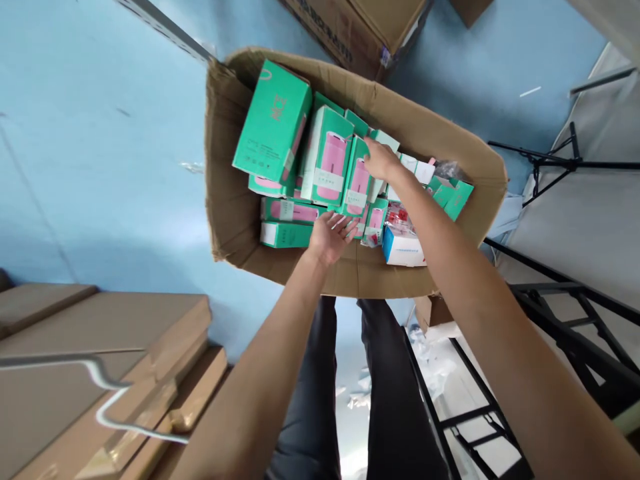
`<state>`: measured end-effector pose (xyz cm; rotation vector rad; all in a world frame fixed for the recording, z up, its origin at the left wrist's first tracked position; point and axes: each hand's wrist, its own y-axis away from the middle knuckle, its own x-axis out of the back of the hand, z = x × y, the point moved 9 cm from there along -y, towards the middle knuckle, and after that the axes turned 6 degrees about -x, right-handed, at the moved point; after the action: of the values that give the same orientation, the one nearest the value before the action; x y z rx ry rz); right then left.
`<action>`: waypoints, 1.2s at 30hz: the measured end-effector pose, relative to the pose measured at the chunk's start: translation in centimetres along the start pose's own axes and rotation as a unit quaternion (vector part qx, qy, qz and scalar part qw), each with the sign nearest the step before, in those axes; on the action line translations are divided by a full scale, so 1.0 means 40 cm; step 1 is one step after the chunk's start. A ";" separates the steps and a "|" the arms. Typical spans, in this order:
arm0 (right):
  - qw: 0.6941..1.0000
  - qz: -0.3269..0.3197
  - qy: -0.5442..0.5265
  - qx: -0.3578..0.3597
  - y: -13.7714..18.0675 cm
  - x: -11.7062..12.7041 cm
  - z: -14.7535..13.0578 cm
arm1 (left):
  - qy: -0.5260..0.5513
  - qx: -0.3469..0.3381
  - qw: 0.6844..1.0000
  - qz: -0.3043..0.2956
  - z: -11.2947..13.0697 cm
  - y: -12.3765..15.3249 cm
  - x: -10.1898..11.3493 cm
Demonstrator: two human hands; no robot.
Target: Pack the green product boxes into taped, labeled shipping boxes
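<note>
A large open carton [233, 200] in front of me holds several green boxes with pink pictures on them. My right hand [383, 160] has its fingers closed at the upper right edge of one narrow green-and-pink box [359, 177]. Below that box's lower end is my left hand [331, 237], palm up with fingers stretched out; whether it bears any weight I cannot tell. A wider green-and-pink box [330, 155] stands just to the left. Farther left, a big green box [274, 123] leans on top of others.
At the carton's right side lie a white-and-blue box [404, 248], red items in clear plastic [399, 215] and green box pieces [455, 199]. Stacked brown cartons [100, 327] stand lower left. Black folding table legs [575, 293] are on the right. Another brown carton [360, 33] sits beyond.
</note>
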<state>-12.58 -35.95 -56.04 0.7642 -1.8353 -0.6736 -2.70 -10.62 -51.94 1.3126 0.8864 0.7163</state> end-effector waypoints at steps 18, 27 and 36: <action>0.995 0.052 0.012 -0.082 0.944 -0.054 -0.227 | -0.061 0.157 0.984 0.056 -0.167 0.534 0.355; 0.963 0.237 -0.033 -0.123 1.380 0.221 -0.348 | -0.122 0.146 0.981 -0.039 -0.110 0.907 0.295; 0.854 0.489 -0.042 -0.174 2.005 0.452 -0.374 | -0.274 0.132 0.933 -0.194 -0.215 1.257 0.088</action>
<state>-20.33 0.57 18.70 -0.4651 -1.8060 -0.3260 -6.24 3.57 -2.92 1.4155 0.7587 -0.0921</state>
